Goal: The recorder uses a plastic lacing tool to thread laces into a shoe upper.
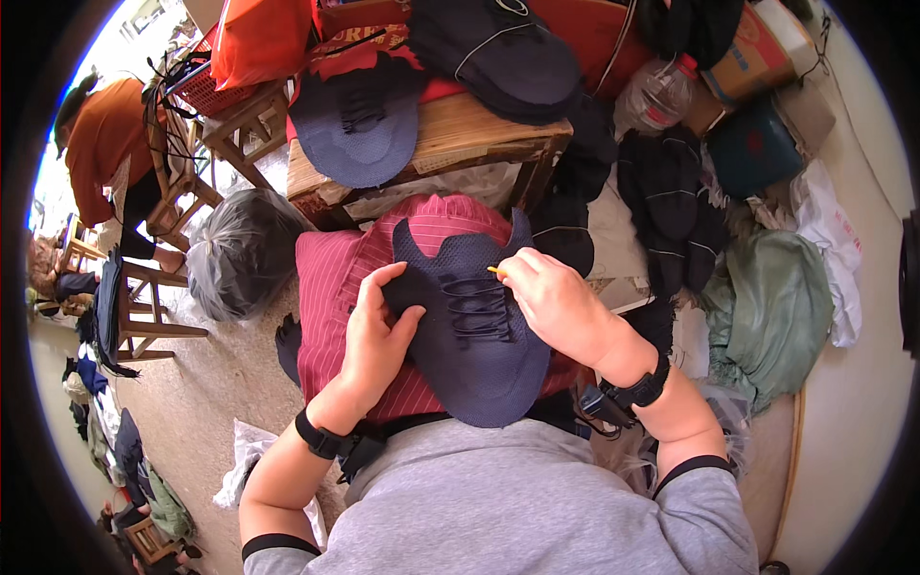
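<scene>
A flat dark navy shoe upper (484, 379) lies across my lap on a red striped cloth (331, 287), its rounded toe toward me. Dark laces (479, 311) cross its middle in several rows. My left hand (374, 331) grips the upper's left edge, the thumb on top and the fingers along the side. Over the upper right of the lacing, my right hand (556, 302) pinches a thin yellow tool (496, 271). Only a short end of that tool shows, so its exact kind is hidden.
Ahead stands a wooden bench (460, 144) bearing another shoe upper (359, 120) and a tied dark stack (498, 62). A black plastic bag (244, 254) sits on the left floor. Green cloth (771, 311) and boxes crowd the right. Another person (115, 144) bends at far left.
</scene>
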### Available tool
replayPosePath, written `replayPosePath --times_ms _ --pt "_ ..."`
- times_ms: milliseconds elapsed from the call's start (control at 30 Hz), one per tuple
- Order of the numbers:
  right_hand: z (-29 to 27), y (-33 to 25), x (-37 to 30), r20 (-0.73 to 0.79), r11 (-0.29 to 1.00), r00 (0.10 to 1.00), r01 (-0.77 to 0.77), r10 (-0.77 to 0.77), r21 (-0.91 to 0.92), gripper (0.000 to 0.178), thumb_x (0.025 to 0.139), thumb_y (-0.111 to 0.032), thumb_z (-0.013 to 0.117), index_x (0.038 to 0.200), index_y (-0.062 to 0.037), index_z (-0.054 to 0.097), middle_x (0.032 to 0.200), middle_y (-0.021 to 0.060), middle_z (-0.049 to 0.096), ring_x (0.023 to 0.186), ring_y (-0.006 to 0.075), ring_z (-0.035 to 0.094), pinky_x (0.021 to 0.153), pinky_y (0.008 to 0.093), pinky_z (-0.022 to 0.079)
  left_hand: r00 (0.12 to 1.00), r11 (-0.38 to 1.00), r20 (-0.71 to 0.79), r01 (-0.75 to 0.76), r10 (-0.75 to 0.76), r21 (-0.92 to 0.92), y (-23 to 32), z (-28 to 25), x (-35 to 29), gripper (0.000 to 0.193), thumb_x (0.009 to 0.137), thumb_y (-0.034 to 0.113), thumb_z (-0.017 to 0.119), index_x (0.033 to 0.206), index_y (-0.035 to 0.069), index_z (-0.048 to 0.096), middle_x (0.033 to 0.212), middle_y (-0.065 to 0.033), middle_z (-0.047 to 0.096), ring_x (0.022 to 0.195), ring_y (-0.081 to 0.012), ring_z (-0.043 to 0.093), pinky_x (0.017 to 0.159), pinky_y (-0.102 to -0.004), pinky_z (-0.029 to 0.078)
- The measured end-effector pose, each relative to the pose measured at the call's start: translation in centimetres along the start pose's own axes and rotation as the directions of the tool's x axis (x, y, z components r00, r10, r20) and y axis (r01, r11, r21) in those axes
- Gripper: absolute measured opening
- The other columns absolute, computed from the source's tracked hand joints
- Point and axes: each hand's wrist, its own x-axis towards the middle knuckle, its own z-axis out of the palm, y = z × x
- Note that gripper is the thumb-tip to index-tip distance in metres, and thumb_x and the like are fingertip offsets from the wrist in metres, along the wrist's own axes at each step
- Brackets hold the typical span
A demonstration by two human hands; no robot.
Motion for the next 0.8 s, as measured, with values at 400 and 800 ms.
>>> replayPosePath --times_ms 400,800 --pt "-0.2 0.9 0.3 0.056 0.981 0.997 -0.059 0.05 0.183 0.018 0.095 -0.007 0.062 0.107 0.0034 0.055 0.097 0.0225 0.067 0.09 0.039 0.068 0.079 0.0445 0.056 1.0 0.958 -0.026 -0.002 0.009 0.288 0.1 -1.3 -0.9 0.053 0.084 -0.005 0.075 0.133 0.008 0.057 0.112 -0.0046 0.061 0.084 -0.0056 0.056 0.066 -0.0221 0.05" --pt "-0.9 1.3 0.5 0.053 0.952 0.995 -0.091 0.079 0.294 0.016 0.095 -0.006 0.063 0.108 0.0034 0.065 0.095 0.0201 0.07 0.089 0.0361 0.069 0.081 0.0412 0.056 0.746 0.637 0.207 -0.654 0.633 0.409 2.8 -0.2 1.2 0.034 0.079 -0.01 0.069 0.111 0.001 0.071 0.109 -0.0109 0.067 0.099 -0.0289 0.064 0.087 -0.0376 0.053"
